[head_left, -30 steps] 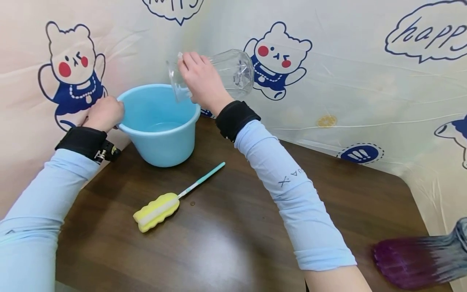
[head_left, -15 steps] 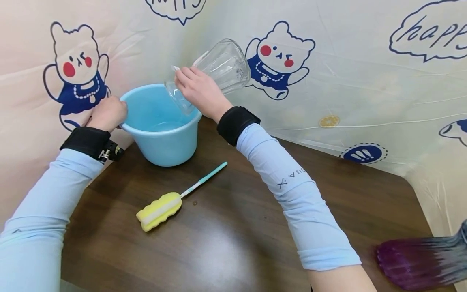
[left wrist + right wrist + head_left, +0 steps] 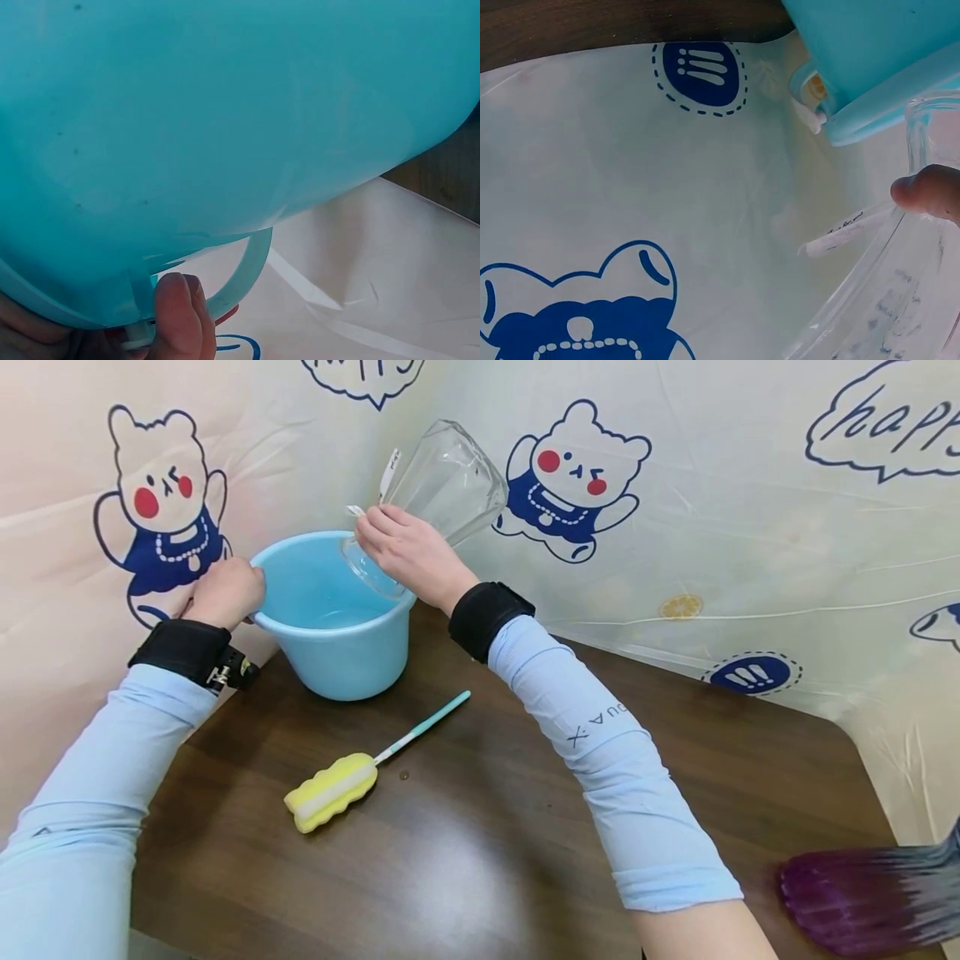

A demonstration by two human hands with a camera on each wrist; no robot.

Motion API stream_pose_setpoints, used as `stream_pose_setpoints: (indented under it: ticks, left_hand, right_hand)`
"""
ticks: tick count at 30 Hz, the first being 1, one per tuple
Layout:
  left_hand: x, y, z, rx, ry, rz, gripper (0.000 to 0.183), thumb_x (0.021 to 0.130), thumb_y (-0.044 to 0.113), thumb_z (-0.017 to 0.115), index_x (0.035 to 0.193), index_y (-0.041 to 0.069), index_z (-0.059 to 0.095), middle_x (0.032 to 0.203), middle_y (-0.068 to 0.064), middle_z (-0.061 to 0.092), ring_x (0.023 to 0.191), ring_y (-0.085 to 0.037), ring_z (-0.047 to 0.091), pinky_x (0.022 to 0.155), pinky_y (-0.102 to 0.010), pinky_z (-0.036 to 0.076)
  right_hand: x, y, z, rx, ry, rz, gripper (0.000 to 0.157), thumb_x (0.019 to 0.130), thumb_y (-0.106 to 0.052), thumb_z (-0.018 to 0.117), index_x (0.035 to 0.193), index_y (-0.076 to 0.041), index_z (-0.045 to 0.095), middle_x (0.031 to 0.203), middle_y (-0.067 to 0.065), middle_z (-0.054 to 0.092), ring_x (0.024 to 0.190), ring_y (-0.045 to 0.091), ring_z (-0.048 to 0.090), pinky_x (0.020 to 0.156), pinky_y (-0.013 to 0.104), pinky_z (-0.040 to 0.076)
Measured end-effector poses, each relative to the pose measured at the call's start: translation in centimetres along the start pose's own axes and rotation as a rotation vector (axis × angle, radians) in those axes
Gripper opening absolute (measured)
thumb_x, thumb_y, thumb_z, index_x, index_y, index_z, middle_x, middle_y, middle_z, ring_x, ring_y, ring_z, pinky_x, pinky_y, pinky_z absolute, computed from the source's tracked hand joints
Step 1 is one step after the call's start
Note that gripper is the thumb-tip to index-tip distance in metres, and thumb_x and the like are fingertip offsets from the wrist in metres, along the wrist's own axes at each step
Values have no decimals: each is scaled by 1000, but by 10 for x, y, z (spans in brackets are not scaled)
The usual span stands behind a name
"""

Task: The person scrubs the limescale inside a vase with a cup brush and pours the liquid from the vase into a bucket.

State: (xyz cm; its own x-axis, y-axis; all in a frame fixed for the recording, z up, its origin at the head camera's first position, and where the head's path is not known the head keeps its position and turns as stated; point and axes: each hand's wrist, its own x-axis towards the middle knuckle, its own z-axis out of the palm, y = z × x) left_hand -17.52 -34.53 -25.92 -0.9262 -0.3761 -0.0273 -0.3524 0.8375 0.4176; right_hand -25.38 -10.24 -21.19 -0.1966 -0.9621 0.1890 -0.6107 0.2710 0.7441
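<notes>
A clear glass vase is tilted over the right side of a light blue plastic bucket, its flared mouth low at the rim and its base raised. My right hand grips the vase round its neck; in the right wrist view the thumb presses the glass near a white paper tag. My left hand holds the bucket's left rim, with fingers curled at the loop handle in the left wrist view. A little water seems to lie in the bucket.
A yellow-and-white sponge brush with a turquoise stick lies in front of the bucket on the dark wooden table. A ribbed purple and grey object lies at the right edge. A printed curtain hangs close behind.
My right hand has lowered the vase's mouth towards the bucket and raised its base, so the vase tilts more steeply. My left hand keeps its hold on the bucket.
</notes>
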Motion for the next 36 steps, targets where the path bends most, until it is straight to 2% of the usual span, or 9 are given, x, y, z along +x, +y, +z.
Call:
stream_pose_setpoints:
  ticks: [6,11,16,19,21,24,26,33,36]
  left_hand:
    - [1,4,0,1,-4,1,47,98,22,21,108,-19,43,79,-27,53,61,-34,59,48,-32,46]
    - [4,5,-2,3,-1,15,45,98,19,20,100,-19,45,69,-23,53,53,-29,58,44,-32,44]
    - [4,7,-3,1,6,19,44,97,18,20,97,-17,46,67,-22,53,51,-28,57,44,-32,43]
    - [4,8,-4,-3,12,28,44,97,18,21,99,-18,45,68,-23,53,52,-28,56,44,-33,43]
    - [4,7,-4,-11,10,35,45,97,19,21,101,-19,44,70,-24,52,54,-29,57,44,-33,43]
    - [5,6,-4,-21,6,40,47,98,21,20,102,-18,44,71,-23,52,55,-29,56,45,-33,42]
    - [5,4,-3,-19,9,40,47,98,22,20,100,-17,45,69,-22,52,54,-28,55,44,-33,42]
    - [3,-5,1,7,35,71,44,96,22,22,90,-12,48,65,-19,51,52,-26,51,44,-33,38]
    - [2,-8,1,17,34,81,43,96,22,23,88,-11,48,65,-18,51,53,-26,51,45,-33,37]
  right_hand:
    - [-3,2,-1,55,25,56,39,94,4,38,133,1,38,128,15,44,118,27,40,105,33,27]
    - [-10,5,-4,183,81,192,38,95,3,37,132,2,40,129,15,45,120,27,40,106,33,26]
    - [-19,6,-5,320,188,322,36,94,1,38,130,2,43,125,15,47,119,27,41,106,32,26]
    - [-24,5,-9,377,240,395,38,91,-3,45,128,2,44,123,15,48,117,27,41,106,30,25]
    - [-29,5,-12,431,255,458,45,86,-8,55,128,2,43,124,14,48,118,27,40,106,30,24]
    - [-36,5,-17,552,265,574,61,77,-17,69,129,1,42,125,13,46,118,26,38,106,29,22]
    - [-41,5,-19,653,275,656,66,74,-21,73,129,-1,42,125,12,45,118,23,37,105,26,22]
    - [-64,8,-14,956,404,874,71,65,-24,81,124,-2,49,118,10,46,111,20,37,93,22,29]
    - [-76,10,-11,1069,415,958,73,64,-25,82,125,-3,49,115,9,46,108,19,37,89,22,31]
